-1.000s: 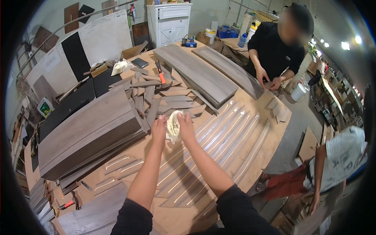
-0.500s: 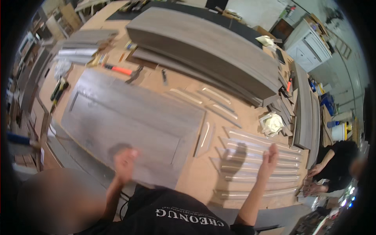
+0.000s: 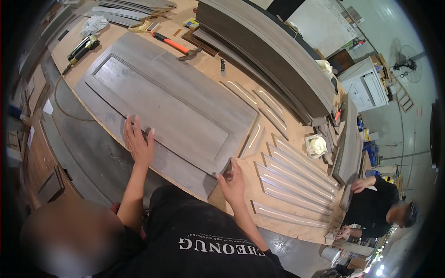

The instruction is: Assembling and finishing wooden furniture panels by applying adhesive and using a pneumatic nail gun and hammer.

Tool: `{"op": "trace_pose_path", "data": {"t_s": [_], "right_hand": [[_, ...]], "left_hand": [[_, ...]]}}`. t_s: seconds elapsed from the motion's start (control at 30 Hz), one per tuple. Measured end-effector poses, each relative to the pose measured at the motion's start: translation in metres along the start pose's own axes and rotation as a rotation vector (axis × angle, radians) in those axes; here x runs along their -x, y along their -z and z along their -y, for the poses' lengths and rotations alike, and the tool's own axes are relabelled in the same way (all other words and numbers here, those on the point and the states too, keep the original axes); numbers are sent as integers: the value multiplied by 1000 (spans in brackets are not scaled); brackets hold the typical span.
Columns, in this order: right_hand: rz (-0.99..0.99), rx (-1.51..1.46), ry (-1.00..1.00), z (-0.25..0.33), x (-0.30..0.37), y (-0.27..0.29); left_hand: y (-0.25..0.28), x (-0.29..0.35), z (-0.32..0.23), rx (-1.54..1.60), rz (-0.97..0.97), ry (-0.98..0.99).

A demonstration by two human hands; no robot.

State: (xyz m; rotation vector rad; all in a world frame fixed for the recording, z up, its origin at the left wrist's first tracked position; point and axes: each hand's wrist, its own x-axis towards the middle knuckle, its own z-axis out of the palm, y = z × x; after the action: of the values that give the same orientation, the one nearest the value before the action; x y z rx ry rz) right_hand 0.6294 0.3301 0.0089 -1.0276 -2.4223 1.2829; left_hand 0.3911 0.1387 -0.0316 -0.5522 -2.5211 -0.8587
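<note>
A grey wooden door panel point(image 3: 183, 113) with a recessed, moulded middle lies flat on the worktable point(image 3: 273, 236). My left hand point(image 3: 140, 144) rests over its near long edge, fingers stretched and spread across the dark groove there. At the panel's near right corner is my right hand point(image 3: 233, 185), thumb and fingers apart; whether it touches the wood is hard to tell. Neither hand holds anything. Right of the panel several grey strips point(image 3: 292, 185) lie fanned out, each bearing a pale line of glue. Shorter glue-lined strips point(image 3: 241, 92) lie beyond the panel's far right side.
An orange-handled hammer point(image 3: 174, 45) and a dark knife point(image 3: 223, 67) lie past the panel. A long grey box-like piece point(image 3: 273, 60) fills the far side. A green-black tool point(image 3: 83, 52) sits far left, a crumpled pale bag point(image 3: 317, 146) right. A co-worker point(image 3: 375, 204) works at the right end.
Both hands have come down onto or beside the panel; my right hand moved left from above the glued strips. The view has turned, and the co-worker shows more fully.
</note>
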Motion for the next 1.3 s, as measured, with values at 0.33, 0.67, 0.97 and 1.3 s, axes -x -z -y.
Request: {"op": "trace_pose_path", "data": {"t_s": [0.33,0.67,0.97,1.3], "right_hand": [[-138,-143,117,-39,0,-18],[-141,-218,-57,-24,-11,-10],[-331,-145,-273,-8,-23,-29],[-128,400,-201,-32,-116,-30]], "left_hand": [[-15,3,8,-15,-22,-3],[23,-70,111,306,-142,392],[26,-226,303,77,69,399],[48,-220,295,248,51,420]]}}
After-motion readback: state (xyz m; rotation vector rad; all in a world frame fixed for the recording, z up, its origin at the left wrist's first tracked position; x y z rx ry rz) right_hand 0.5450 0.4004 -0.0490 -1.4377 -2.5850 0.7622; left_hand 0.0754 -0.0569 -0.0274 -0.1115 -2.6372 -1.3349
